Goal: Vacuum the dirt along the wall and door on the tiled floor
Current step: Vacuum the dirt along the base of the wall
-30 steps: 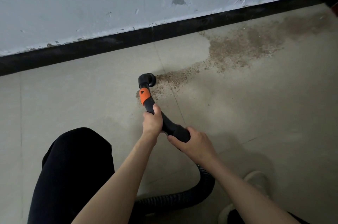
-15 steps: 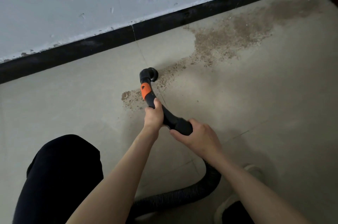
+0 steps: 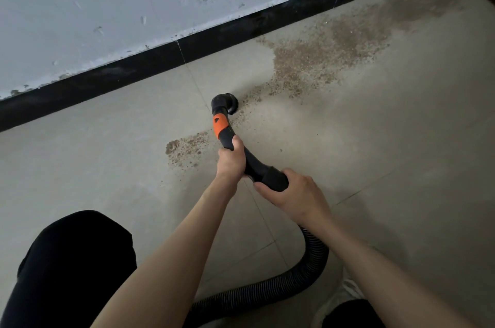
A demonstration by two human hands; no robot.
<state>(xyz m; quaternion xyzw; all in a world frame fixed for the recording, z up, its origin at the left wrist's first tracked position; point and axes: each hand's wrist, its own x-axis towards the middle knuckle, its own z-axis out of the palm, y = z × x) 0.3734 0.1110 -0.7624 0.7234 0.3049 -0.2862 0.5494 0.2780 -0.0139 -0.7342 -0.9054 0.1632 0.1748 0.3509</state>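
Shift: brush head [image 3: 227,105] advanced further into dirt trail [image 3: 316,65]; small patch [image 3: 186,146] exposed at left.
Grip: left hand [image 3: 231,160] wrapped round wand [image 3: 233,140]; right hand [image 3: 292,195] clasping cuff [image 3: 273,177].
Handling: rigid, light; hose [image 3: 308,268] flexible, likely dragging.
Hold: below orange collar [image 3: 220,125].

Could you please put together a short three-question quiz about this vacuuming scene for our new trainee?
1. True or false: both hands hold the vacuum wand.
2. Which hand has its grip nearer the orange collar?
A. left hand
B. right hand
3. Fill in: the small dirt patch lies to the ____ of the wand, while the large dirt patch spreads along the black baseboard.

Key: 1 true; 2 A; 3 left.
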